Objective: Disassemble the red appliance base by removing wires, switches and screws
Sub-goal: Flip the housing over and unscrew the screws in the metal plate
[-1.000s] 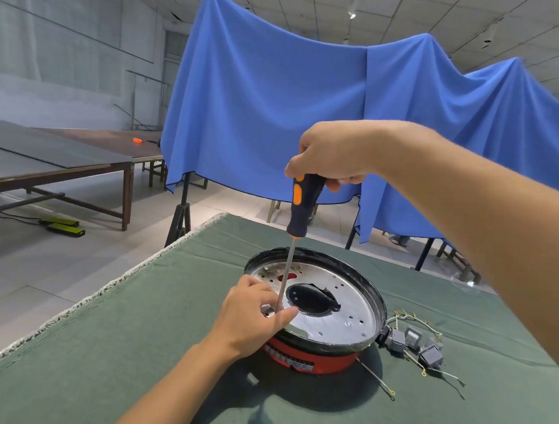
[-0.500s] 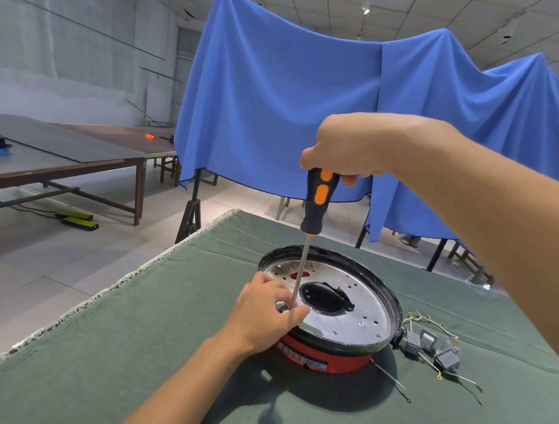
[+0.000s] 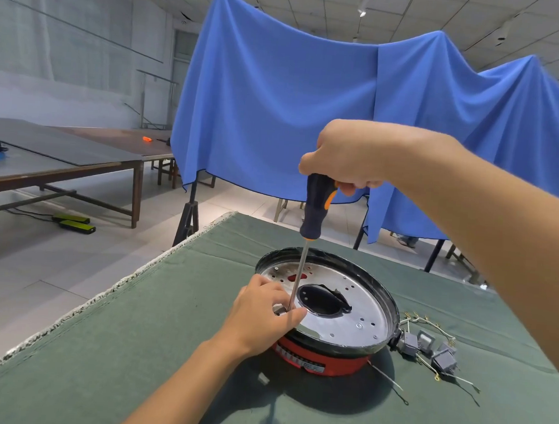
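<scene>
One red appliance base (image 3: 319, 360) on the green table (image 3: 129, 350). One screwdriver (image 3: 314, 211). Two hands: left hand (image 3: 261, 313), right hand (image 3: 348, 157). Grey switches (image 3: 427, 346), three, possibly four, bunched together. One small white piece (image 3: 263, 378).

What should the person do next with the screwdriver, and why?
Probably turn it. The right hand grips the screwdriver upright, its tip down on the silver plate, and the left hand steadies the shaft there.
</scene>
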A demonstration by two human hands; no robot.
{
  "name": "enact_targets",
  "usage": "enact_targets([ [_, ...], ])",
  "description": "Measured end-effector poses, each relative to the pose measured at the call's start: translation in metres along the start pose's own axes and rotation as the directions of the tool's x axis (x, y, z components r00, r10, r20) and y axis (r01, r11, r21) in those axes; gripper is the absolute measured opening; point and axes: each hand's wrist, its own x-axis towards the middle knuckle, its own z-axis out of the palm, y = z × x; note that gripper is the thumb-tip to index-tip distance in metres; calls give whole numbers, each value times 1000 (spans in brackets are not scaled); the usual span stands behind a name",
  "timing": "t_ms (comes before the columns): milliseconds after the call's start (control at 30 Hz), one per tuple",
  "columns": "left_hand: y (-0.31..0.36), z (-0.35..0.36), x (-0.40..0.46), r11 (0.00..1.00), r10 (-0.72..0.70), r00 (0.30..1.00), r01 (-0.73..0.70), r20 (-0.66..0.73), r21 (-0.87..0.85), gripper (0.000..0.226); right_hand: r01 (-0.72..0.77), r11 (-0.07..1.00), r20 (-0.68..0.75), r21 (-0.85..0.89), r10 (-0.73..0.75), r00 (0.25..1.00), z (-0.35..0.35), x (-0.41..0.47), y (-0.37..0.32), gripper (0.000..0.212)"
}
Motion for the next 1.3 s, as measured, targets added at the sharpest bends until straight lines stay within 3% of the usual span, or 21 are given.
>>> enact_targets([
  [167, 3, -2, -1, 1000, -16, 1000, 17, 15, -4, 41, 74, 969, 199, 234, -123, 972, -13, -10, 7, 17],
  [233, 3, -1, 0, 1000, -18, 1000, 18, 14, -6, 37, 27, 993, 193, 112, -49, 980, -12, -12, 10, 28],
  [300, 3, -1, 0, 1000, -15, 1000, 16, 11, -8, 29, -60, 992, 136, -113, 76, 988, -11, -13, 10, 53],
  [367, 3, -1, 0, 1000, -7, 1000, 8, 7, -12, 28, -129, 970, 48, -204, 141, 989, -10, -13, 11, 71],
  [467, 4, -2, -1, 1000, -4, 1000, 5, 16, -26, 40, -104, 987, -31, -120, 101, 994, -2, -7, 16, 55],
  [600, 5, -6, -2, 999, 18, 999, -15, 50, -47, 62, -27, 986, 141, 164, 4, 990, -11, -10, 20, 28],
  [667, 5, -7, -3, 998, 32, 997, -29, 63, -61, 61, -52, 982, 172, 183, 21, 985, -12, -14, 19, 24],
  [733, 5, -7, -3, 995, 39, 997, -33, 60, -99, 57, -115, 993, 123, 32, 111, 986, -7, -16, 16, 37],
  [800, 4, -9, -3, 990, 43, 997, -34, 60, -138, 55, -169, 966, -19, -194, 169, 986, -3, -17, 13, 58],
  [833, 4, -9, -3, 988, 47, 997, -37, 61, -148, 55, -175, 958, -65, -229, 164, 984, -2, -16, 12, 61],
  [900, 2, -8, -3, 989, 49, 997, -40, 58, -143, 52, -138, 983, -39, -118, 134, 990, -1, -10, 12, 52],
  [1000, 1, -6, -3, 994, 37, 998, -31, 56, -105, 52, -86, 987, 141, 135, 67, 988, -8, -7, 13, 35],
  [1100, 0, -5, -2, 996, 38, 998, -34, 52, -87, 59, -75, 983, 178, 170, 44, 983, -10, -8, 13, 25],
  [1200, -1, -4, -1, 996, 42, 998, -39, 41, -79, 59, -136, 984, 148, 112, 119, 982, -3, -9, 14, 41],
  [1300, 0, -3, -2, 997, 36, 999, -33, 37, -68, 59, -144, 989, -12, -18, 144, 990, 1, -9, 14, 60],
])
